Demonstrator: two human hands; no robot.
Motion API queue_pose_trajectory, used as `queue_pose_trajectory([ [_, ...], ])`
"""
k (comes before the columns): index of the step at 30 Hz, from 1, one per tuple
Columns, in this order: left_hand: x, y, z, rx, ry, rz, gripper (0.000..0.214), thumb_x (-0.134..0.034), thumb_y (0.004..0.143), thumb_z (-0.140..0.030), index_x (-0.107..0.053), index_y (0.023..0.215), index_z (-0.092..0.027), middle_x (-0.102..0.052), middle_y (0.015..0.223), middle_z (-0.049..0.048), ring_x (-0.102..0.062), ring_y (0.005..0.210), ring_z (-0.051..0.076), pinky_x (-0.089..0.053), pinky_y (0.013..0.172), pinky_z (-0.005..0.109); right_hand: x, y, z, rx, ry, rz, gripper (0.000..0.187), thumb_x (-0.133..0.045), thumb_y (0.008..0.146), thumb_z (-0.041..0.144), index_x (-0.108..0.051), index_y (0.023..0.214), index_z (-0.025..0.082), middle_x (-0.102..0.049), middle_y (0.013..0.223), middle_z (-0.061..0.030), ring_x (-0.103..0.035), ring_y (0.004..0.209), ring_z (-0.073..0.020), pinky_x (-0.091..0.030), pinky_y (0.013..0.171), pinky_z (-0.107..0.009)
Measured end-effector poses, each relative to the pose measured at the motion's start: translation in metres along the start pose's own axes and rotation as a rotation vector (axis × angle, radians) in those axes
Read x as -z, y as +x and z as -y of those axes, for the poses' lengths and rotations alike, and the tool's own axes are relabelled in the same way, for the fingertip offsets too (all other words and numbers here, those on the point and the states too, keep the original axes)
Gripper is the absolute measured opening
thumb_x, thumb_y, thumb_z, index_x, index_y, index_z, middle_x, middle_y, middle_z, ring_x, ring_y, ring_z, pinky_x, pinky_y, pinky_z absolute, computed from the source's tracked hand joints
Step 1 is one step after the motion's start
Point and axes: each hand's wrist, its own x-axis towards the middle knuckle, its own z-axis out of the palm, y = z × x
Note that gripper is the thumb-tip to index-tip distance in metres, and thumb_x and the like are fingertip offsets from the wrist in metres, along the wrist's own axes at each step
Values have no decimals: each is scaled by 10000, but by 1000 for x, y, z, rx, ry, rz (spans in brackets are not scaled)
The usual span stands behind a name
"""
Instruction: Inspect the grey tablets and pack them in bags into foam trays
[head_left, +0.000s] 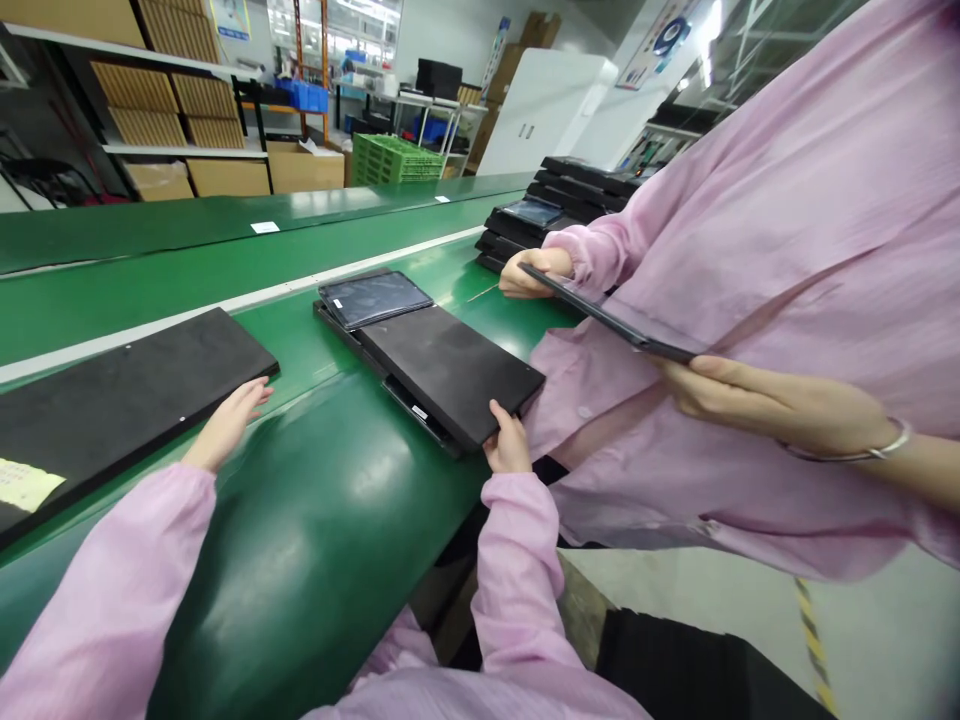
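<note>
My right hand (510, 442) grips the near right corner of a flat black tray (457, 365), with the thumb on top and the other fingers underneath. This tray lies over another black tray, slightly askew, and the edge of a dark flat device with a white label (420, 411) shows between them. A dark-screened tablet (379, 298) lies at the far end of the stack. My left hand (234, 420) is open, fingers stretched out along the edge of a long black panel (135, 385) on the left; whether it touches cannot be made out.
Right beside me, a person in a pink smock holds a tablet (611, 318) in both hands. Behind that person stands a stack of black trays (570, 190). The green conveyor belt (315, 500) runs across, with a pale rail (300, 284) along it. A yellow note (28, 484) lies on the left panel.
</note>
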Motion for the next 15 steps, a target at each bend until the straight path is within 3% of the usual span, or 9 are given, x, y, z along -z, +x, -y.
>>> queue_pose_trajectory([
  [3, 42, -45, 22, -96, 303, -54, 622, -578, 842, -639, -570, 1332, -255, -600, 1407, 114, -489, 1386, 323, -318, 1222, 527, -2, -3, -4, 1, -37, -39, 255, -719, 812, 248, -620, 1046, 231, -745, 860, 23, -741, 731, -155, -643, 641, -261],
  [7, 85, -92, 51, -91, 423, -191, 574, -482, 865, -659, -525, 1339, -338, -620, 1390, 49, -510, 1373, 331, -373, 1191, 505, -2, -16, -13, -10, -78, -34, 211, -687, 847, 287, -616, 1038, 235, -750, 872, 16, -736, 708, -155, -634, 590, -250],
  [15, 104, -152, 76, -36, 548, -274, 537, -416, 842, -715, -436, 1340, -515, -529, 1495, -1, -478, 1392, 372, -398, 1141, 565, -1, -18, -9, 35, -299, -28, 207, -606, 876, 306, -591, 1060, 213, -748, 913, -41, -749, 788, -202, -642, 641, -319],
])
